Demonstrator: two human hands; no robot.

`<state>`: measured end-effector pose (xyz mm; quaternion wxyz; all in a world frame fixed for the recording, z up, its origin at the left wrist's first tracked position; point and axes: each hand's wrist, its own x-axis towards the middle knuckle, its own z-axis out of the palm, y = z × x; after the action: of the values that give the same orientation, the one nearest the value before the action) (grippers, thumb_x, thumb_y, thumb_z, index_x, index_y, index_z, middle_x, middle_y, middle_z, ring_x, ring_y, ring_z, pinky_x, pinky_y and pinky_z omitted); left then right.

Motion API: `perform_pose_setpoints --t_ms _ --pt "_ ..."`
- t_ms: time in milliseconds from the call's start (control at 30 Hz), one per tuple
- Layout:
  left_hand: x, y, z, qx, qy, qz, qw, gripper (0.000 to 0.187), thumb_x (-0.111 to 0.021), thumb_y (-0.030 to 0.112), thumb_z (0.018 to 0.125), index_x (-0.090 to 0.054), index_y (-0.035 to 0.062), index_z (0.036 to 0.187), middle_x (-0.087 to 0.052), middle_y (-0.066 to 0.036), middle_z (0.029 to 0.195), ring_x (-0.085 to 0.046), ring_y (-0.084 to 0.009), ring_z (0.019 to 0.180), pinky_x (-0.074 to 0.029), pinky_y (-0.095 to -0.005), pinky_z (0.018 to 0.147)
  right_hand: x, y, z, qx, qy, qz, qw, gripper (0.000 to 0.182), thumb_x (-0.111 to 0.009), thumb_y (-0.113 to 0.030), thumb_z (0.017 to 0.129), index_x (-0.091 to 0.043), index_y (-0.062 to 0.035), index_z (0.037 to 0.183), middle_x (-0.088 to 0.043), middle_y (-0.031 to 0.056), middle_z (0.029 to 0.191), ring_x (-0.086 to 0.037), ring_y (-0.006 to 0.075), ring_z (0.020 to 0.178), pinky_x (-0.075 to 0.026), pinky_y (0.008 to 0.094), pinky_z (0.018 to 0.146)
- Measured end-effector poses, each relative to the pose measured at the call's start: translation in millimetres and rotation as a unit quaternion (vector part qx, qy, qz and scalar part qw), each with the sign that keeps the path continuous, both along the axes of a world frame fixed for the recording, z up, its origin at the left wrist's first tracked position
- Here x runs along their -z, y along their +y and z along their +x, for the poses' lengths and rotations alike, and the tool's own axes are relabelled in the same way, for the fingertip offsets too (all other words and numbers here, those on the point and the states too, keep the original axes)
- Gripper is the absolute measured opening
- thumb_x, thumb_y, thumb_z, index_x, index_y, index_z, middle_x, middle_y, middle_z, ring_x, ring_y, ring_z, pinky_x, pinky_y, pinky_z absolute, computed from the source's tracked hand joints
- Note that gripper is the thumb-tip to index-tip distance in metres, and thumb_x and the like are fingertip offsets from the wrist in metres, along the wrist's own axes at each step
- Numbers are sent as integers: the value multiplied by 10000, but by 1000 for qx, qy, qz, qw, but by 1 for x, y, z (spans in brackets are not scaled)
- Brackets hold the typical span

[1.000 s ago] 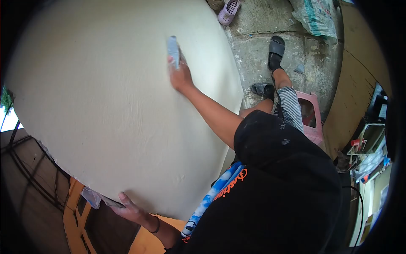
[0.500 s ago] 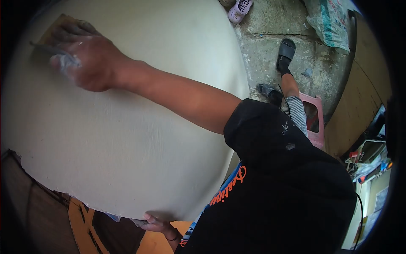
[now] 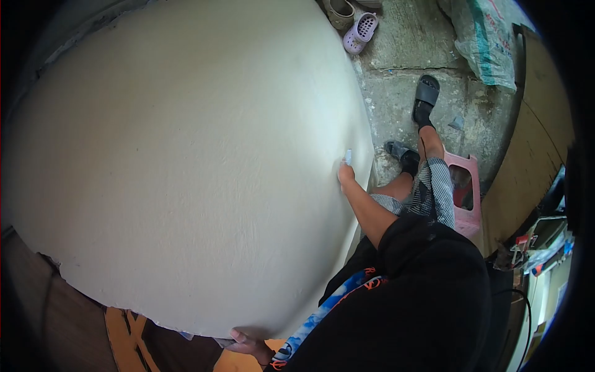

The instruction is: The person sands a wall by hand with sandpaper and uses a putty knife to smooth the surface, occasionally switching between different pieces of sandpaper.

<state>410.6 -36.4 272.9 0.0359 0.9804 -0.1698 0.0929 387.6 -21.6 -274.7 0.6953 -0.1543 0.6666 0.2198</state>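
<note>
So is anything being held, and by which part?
The right hand holds a pale flat piece by its lower end. The left hand is at the edge of the off-white surface; its hold cannot be told.

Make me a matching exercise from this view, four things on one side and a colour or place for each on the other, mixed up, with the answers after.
1. Clog
2. Left hand
3. Stool
4. Right hand

A. Pink
B. Gripping a small pale piece
C. Light purple
D. At the edge of the pale panel, near the picture's bottom

Pairs: 1-C, 2-D, 3-A, 4-B
</note>
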Motion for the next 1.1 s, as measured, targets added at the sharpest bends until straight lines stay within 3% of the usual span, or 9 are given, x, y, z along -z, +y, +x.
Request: perform_pose_setpoints --t_ms 100,167,333,367,500,633,833,967,1100 --pt "7 -17 -2 25 -21 22 999 787 -535 487 832 -321 -110 1298 -449 -230 1242 -491 -328 1088 -431 -431 848 -15 -135 68 115 -26 -107 987 620 -285 -521 935 -523 -15 1203 -594 259 1086 -568 397 1028 -445 470 866" --pt "9 -28 -3 14 4 2 1000 787 -530 486 835 -318 -112 1302 -446 -233 1246 -491 -328 1089 -428 -431 854 -72 -258 113 127 -138 -273 943 611 -357 -549 924 -594 12 878 -587 141 680 -584 254 672 -446 403 645" --pt "3 -12 -1 6 41 -13 999 733 -535 403 856 -307 -106 1331 -445 -248 1265 -478 -317 1127 -412 -427 899 -239 -331 144 210 -301 -675 640 487 -356 -382 962 -459 38 1186 -481 236 1224 -415 335 1147 -323 380 978" --pt "-1 -12 1 9 35 -14 999 733 -535 403 856 -307 -106 1331 -445 -248 1265 -478 -317 1127 -412 -427 899 -253 -326 122 154 -377 -631 660 536 -336 -347 963 -356 31 1343 -347 238 1401 -243 341 1352 -227 359 1109" --pt "13 -34 6 93 43 5 995 706 -534 364 869 -307 -93 1357 -423 -235 1328 -427 -315 1220 -338 -404 1002 -169 -244 83 187 -254 -355 880 551 -404 -493 941 -552 21 804 -519 116 564 -480 215 534 -387 401 537" --pt "13 -59 6 158 20 61 985 739 -495 443 884 -300 -76 1373 -326 -249 1422 -324 -378 1319 -256 -451 1072 -122 -90 -13 -49 -162 -172 970 542 -369 -447 925 -623 32 934 -624 281 917 -586 437 934 -449 491 811" --pt "6 -47 13 223 1 12 975 512 -478 341 924 -461 11 1315 -380 -230 1393 -356 -387 1295 -274 -453 1058 -183 -77 -5 -54 -225 -297 927 601 -411 -536 916 -594 34 963 -624 136 837 -581 246 779 -441 367 704" --pt "10 -31 18 270 -15 -34 962 436 -478 294 925 -510 58 1290 -426 -203 1366 -372 -354 1290 -272 -455 1060 -342 -184 1 -33 -415 -402 815 457 -467 -418 937 -589 7 1054 -590 59 823 -561 162 800 -435 308 752" --pt "-2 1 -6 312 45 -184 931 401 -470 318 934 -564 26 1193 -531 -220 1222 -512 -325 1146 -356 -403 1002 -462 -209 -73 -26 -669 -171 723 357 -476 -256 947 -547 35 1141 -599 98 1067 -552 172 993 -420 298 890"
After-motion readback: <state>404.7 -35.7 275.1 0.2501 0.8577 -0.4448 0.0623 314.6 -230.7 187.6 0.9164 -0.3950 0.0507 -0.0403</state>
